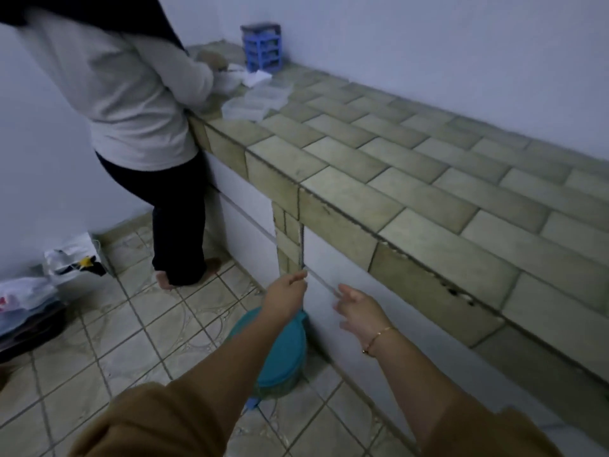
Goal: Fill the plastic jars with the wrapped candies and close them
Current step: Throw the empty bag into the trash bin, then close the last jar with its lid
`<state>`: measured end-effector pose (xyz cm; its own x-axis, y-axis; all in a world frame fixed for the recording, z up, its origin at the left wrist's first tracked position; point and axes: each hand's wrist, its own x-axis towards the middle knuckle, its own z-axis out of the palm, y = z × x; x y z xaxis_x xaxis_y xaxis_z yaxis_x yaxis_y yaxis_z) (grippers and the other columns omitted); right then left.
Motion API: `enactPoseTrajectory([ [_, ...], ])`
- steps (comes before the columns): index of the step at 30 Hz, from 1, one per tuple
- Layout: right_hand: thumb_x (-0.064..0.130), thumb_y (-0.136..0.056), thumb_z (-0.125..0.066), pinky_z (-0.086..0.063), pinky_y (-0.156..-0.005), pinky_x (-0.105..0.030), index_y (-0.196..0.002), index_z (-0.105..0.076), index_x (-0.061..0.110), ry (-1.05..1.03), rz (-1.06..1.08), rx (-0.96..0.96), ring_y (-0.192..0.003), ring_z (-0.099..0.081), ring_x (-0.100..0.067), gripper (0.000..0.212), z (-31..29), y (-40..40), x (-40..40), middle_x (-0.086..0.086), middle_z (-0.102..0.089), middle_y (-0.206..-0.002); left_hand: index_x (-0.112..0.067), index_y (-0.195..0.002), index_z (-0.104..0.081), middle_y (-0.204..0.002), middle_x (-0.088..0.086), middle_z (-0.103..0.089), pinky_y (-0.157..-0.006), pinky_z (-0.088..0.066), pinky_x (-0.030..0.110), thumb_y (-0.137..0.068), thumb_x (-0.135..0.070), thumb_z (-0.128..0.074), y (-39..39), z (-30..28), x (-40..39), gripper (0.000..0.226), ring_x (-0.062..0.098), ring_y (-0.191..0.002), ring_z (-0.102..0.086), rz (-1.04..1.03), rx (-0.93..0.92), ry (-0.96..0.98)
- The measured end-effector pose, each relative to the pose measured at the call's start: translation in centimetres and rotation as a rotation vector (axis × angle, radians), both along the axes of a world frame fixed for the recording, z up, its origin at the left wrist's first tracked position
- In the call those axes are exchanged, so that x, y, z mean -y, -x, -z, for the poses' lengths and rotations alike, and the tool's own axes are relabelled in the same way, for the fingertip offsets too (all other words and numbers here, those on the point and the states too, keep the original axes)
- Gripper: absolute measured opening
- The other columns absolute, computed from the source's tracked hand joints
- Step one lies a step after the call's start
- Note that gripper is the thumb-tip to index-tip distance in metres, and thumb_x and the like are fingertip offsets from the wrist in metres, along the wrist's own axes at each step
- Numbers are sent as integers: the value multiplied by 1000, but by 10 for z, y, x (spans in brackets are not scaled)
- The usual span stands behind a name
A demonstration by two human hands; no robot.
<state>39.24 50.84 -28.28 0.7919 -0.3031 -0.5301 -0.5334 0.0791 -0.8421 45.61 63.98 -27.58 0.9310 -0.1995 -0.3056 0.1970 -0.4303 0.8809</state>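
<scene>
Reaching with both arms toward the white cabinet front (356,291) under the tiled counter (379,166). Left hand (286,293) touching with curled fingertips the thin pale strip (321,282) that runs along the top edge of the white panel; whether pinching it or only touching, impossible to tell. Right hand (357,311) blurred, fingers spread and relaxed, holding nothing, lying just beside the same strip, with a thin gold bracelet (377,339) on the wrist. Passing over a teal lidded container (283,361) standing on the floor tiles (138,324) against the cabinet, the left forearm hiding part of it. Lying far off on the counter, near the wall corner, clear plastic jars (260,100) and lids, too small to count, with a blue drawer rack (262,47) behind them. Standing at that end another person (131,103) in a pale top, working at the counter. Resting by the left wall, some bags (71,255).
</scene>
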Motion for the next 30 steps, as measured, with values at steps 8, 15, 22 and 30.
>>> enactPoseTrajectory([
  [8,26,-92,-56,-38,-106,-32,-142,-36,17,160,-88,269,-125,-46,-14,54,-101,70,109,0,-44,-142,-21,-112,-66,-108,-4,-65,-88,-47,30,-94,-37,-50,68,-88,125,29,12,-102,-58,-63,518,119],
  [15,24,-93,-53,-25,-101,-12,-145,-32,19,692,-158,307,-135,-35,-10,56,-139,169,237,4,-35,-148,-14,-110,-71,-112,-1,-69,-94,-47,29,-89,-44,-45,149,-109,263,44,4,-103,-59,202,825,103],
  [22,25,-83,-53,-43,-93,-28,-129,-52,23,898,-147,197,-117,-53,-20,47,-125,283,343,-2,-58,-127,-16,-89,-70,-89,-4,-67,-75,-45,28,-90,-49,-35,248,-98,380,49,9,-86,-57,547,879,82],
  [30,35,-88,-20,-43,-91,-39,-114,-62,13,1120,-227,-104,-104,-57,-31,54,-120,383,435,-12,-63,-115,-17,-92,-72,-93,-3,-69,-80,-42,22,-86,-52,-28,339,-93,484,56,13,-91,-58,918,865,13],
])
